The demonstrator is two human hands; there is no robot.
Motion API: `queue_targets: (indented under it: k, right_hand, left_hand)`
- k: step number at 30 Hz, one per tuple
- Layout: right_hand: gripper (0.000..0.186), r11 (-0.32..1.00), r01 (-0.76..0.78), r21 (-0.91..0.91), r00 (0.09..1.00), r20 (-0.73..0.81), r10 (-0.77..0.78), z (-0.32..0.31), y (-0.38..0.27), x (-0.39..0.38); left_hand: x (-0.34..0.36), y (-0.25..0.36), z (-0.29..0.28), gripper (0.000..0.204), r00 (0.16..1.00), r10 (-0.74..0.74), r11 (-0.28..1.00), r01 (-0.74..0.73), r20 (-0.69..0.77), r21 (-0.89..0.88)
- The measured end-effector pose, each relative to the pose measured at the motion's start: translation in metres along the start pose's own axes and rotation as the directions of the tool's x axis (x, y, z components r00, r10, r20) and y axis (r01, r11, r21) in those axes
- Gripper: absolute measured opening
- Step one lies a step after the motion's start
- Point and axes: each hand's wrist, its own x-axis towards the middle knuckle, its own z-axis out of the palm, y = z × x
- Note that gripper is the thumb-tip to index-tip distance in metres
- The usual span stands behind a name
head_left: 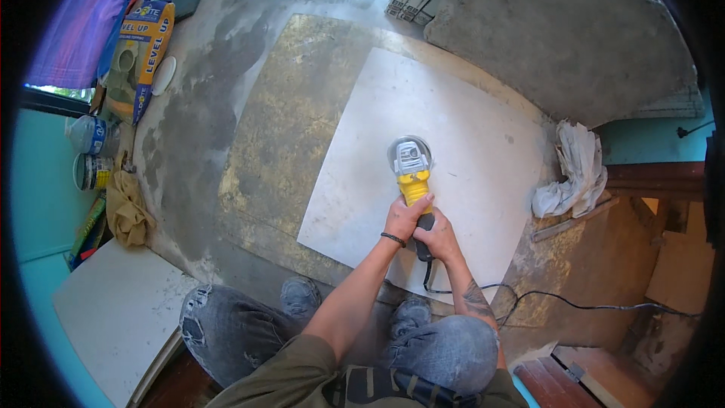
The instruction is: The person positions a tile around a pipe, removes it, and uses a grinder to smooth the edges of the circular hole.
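Both my hands grip a yellow and black angle grinder (412,179) with a silver gear head and a round disc at its far end. My left hand (404,219) wraps the yellow body, close behind the head. Just behind it, my right hand (439,238) closes round the black rear part. The disc end is over a large white tile (362,174) lying flat; whether it touches the surface I cannot tell. A black cord (566,301) runs from the grinder's rear off to the right. Under the tile lies a worn, yellowish board (279,128).
Far right, a grey-coated slab (559,38) rests on boxes. A crumpled white plastic sack (575,170) lies beside the tile. Along the left wall stand a printed bag (140,57), tubs (92,171) and a tan cloth (127,208). More white tiles (113,317) are stacked at lower left.
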Motion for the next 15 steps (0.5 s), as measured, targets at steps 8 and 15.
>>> queue_targets:
  k: [8, 15]
  right_hand:
    - [0.056, 0.998, -0.056, -0.03, 0.998, 0.001, 0.056, -0.002, -0.012, -0.003]
    - [0.061, 0.993, -0.098, -0.059, 0.995, 0.012, 0.099, -0.001, -0.015, 0.0]
  left_hand:
    - [-0.005, 0.008, -0.001, 0.043, 1.0, -0.024, 0.999, 0.025, 0.015, -0.045]
    - [0.0, 0.004, -0.006, 0.045, 0.999, -0.038, 0.999, 0.037, 0.034, 0.008]
